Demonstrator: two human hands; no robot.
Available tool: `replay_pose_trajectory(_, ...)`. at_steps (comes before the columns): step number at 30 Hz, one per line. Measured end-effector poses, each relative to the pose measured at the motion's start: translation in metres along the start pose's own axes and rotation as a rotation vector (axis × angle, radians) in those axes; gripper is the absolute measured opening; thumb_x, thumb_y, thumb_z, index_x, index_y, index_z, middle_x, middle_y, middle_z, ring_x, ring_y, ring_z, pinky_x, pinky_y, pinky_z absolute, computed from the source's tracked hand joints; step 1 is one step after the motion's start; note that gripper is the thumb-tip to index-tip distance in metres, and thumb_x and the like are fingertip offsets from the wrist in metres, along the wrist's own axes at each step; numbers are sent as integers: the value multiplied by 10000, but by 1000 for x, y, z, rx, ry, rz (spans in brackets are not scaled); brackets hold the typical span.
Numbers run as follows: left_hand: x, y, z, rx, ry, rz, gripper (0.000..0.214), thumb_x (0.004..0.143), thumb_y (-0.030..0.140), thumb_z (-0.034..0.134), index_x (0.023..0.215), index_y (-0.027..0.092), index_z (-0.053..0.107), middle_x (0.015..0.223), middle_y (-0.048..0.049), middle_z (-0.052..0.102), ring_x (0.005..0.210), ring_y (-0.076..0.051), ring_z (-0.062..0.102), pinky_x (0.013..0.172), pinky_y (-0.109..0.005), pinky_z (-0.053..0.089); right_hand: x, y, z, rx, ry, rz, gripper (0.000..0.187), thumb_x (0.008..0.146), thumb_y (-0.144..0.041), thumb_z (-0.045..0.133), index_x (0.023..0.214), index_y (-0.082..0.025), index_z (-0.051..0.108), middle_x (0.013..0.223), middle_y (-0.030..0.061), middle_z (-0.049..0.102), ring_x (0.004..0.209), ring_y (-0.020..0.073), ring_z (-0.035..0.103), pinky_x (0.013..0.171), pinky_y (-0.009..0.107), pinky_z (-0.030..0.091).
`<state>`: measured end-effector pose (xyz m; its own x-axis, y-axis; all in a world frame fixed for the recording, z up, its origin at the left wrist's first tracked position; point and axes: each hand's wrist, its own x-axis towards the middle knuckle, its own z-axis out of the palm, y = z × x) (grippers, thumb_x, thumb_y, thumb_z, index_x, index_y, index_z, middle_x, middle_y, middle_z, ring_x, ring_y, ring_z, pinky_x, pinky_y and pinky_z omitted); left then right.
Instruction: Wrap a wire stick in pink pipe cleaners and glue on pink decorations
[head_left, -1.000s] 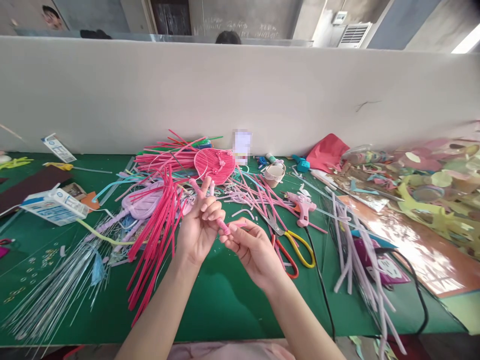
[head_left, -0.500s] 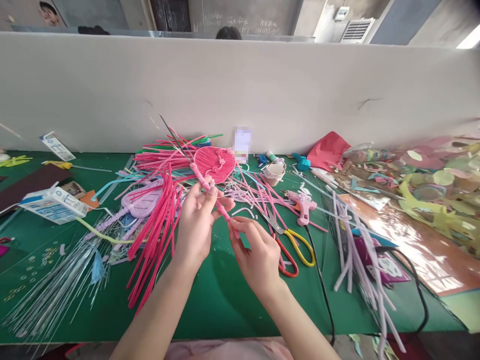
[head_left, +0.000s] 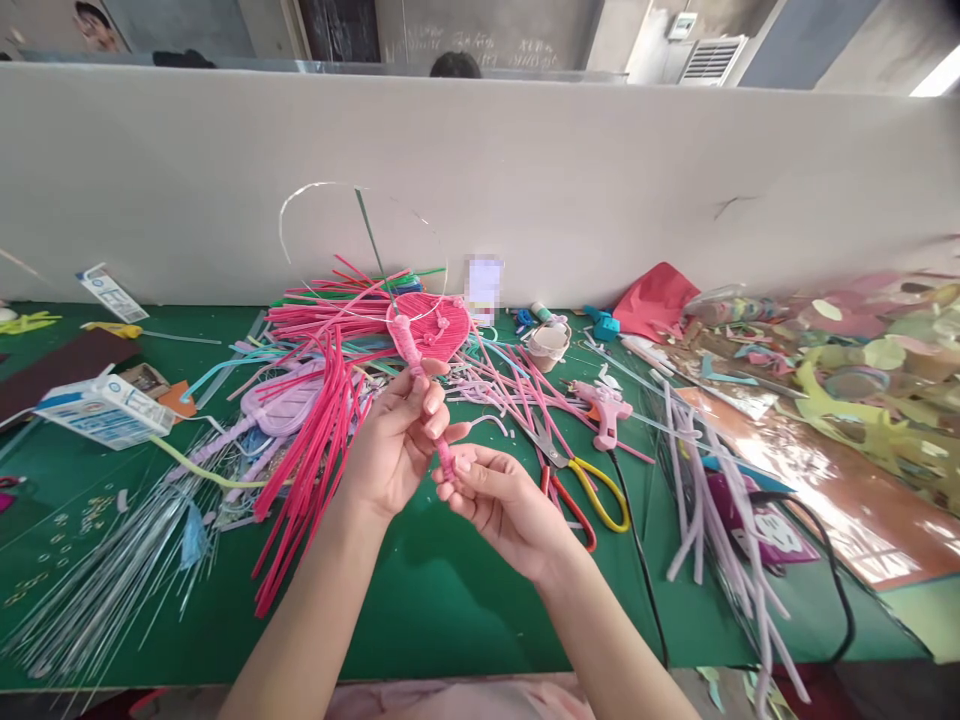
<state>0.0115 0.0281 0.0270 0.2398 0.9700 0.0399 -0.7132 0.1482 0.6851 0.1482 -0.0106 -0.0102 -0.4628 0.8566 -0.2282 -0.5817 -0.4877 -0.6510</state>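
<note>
I've got both hands closed on one thing: a pink-wrapped stem [head_left: 411, 350], held up off the green table [head_left: 450, 610] at the middle of the frame. My left hand [head_left: 394, 445] wraps it about halfway along, thumb and fingers shut round it. My right hand [head_left: 506, 505] sits lower and to the right, thumb and forefinger pinched tight on the bottom end.

The stem's long axis runs steeply, from my right fingertips at lower right up and slightly left past my left knuckles. The left hand is therefore nearer the top and the right nearer the tail. Above the wrapping it goes on as bare wire [head_left: 373, 243], which bends into a thin hoop [head_left: 319, 186] against the white partition [head_left: 637, 180].

Some of it I can't make out. The very end of the stem is buried in my right fingers, so I can't tell whether any loose tail is left there. The top of the wrapping lies right in front of a pink heart [head_left: 439, 325] on the table — same colour, so the edge between them is unclear. The hoop is faint, and its right side nearly vanishes.

Scissors [head_left: 592, 490] and a glue gun [head_left: 604, 405] lie just right of my right hand, and a sheaf of pink pipe cleaners [head_left: 315, 450] lies left of my left.
</note>
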Motion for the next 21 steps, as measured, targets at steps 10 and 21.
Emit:
replay_pose_trajectory(10,1,-9,9,285,256,163,200,902,215,647,1101,191,655,937,-35,654,758,-128,648,714,-265,570,3,13,0,-727,464,-562,106,782,-335,752,816,-235,756,796,46,742,733,195,676,739,336,550)
replay_pose_trajectory(21,4,-3,14,34,261,188,367,1014,225,429,757,119,670,555,84,219,380,-33,177,331,-122,206,1,13,6,-248,238,-185,275,601,-342,894,744,-157,749,692,22,735,627,130,676,638,238,557)
